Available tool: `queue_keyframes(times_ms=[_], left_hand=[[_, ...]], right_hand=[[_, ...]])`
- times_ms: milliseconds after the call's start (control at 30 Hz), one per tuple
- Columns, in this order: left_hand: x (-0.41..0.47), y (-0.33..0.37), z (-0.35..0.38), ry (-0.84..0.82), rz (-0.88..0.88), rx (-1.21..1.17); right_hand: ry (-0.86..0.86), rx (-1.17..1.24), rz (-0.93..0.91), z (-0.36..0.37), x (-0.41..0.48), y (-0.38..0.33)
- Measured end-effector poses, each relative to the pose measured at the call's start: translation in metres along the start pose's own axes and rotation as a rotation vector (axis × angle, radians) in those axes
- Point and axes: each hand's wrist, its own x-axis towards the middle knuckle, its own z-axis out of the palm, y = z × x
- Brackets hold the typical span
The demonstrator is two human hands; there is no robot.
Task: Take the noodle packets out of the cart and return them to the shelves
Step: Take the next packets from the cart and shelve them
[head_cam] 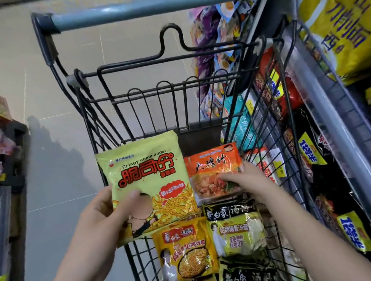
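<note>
Left hand (105,215) clamps green packet (147,180), centre frame, long axis upright | right hand (249,179) apparently pinches orange packet (213,167) above cart (163,4) | shelves (338,121) at right edge, nearer right hand

Bright, even light fills the scene, and a soft grey shadow lies on the floor (47,148) at left. The wide lens bows the far cart handle (163,4). The shelves (352,119) at both sides smear into blur, and glare flecks the near glossy packets (238,234).

Grey tiled floor (45,87), a soft shadow (57,151) across it, yellow price tag (279,167) at right
</note>
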Motion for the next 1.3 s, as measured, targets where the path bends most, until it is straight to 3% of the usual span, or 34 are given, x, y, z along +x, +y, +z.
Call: queue_keyframes(times_ms=[433, 633, 1033, 1300], left_hand=[[-0.068, 0.134, -0.008, -0.105, 0.16, -0.088], [-0.115, 0.192, -0.022, -0.138, 0.281, -0.101], [-0.165, 0.241, -0.039, -0.305, 0.506, -0.036], [-0.187, 0.242, -0.032, -0.601, 0.522, -0.009]], right_hand=[[-0.11, 0.341, -0.427, -0.044, -0.161, -0.098], [-0.082, 0.302, -0.593, -0.047, -0.266, -0.164], [0.229, 0.362, -0.71, -0.037, -0.402, -0.172], [0.458, 0.459, -0.724, -0.02, -0.493, -0.124]])
